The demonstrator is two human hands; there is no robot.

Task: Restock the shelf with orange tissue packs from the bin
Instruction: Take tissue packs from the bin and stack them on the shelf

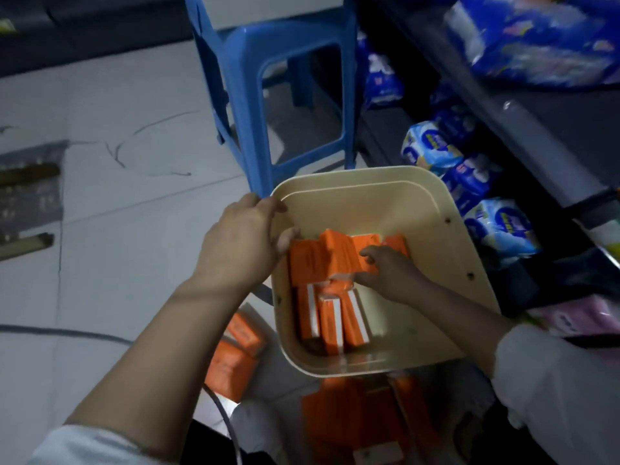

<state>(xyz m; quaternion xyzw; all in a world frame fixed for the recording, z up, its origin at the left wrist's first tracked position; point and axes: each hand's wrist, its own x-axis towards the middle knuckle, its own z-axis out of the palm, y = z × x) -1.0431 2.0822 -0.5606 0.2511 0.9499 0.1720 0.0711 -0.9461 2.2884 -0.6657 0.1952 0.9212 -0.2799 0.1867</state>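
A pale tiled floor (117, 95) with dark scuff marks and curling lines fills the left of the view, and a dark cable (67, 332) runs across it near the person's left forearm. A blue plastic stool (248, 95) stands on the tiles, just beyond a cream bin (436, 229) with rounded corners. Along the right runs a dark shelf (523, 129), dimly lit, with blue-and-white wrapped packs (432, 146) lined up on its lower level and more on the level above. Pink packs (577, 317) lie at the lower right.

The orange tissue packs (322, 263) are down in the bottom of the bin, some flat across the far side and some on edge, showing white stripes, nearer the person. The left hand (245, 239) grips the bin's far-left rim, fingers curled over the edge and the thumb inside against a pack. The right hand (385, 273) reaches into the bin, its fingers bent over one of the flat packs with the thumb at the pack's near edge, holding it. Both forearms come out of white sleeves. Spare orange packs (235, 350) lie below and beside the bin, blurred.
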